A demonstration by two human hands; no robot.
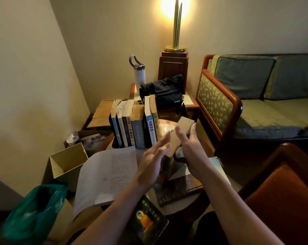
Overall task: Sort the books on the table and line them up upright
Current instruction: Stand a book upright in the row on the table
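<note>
tan book [185,123] tilts just right of the upright row of books [135,124], right hand [190,145] curled round it, left hand [153,160] pressing straight fingers against its side.

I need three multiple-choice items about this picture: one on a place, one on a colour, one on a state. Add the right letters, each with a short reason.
1. Where does the white bottle stand? A) behind the row of upright books B) on the floor C) inside a drawer
2. What colour is the plastic bag? A) red B) green C) white
3. How is the held book? A) lying flat B) standing in the row C) tilted, lifted
1 A: it rises behind the row. 2 B: it is green. 3 C: the right hand grips it tilted; the left hand touches it with straight fingers.
</note>
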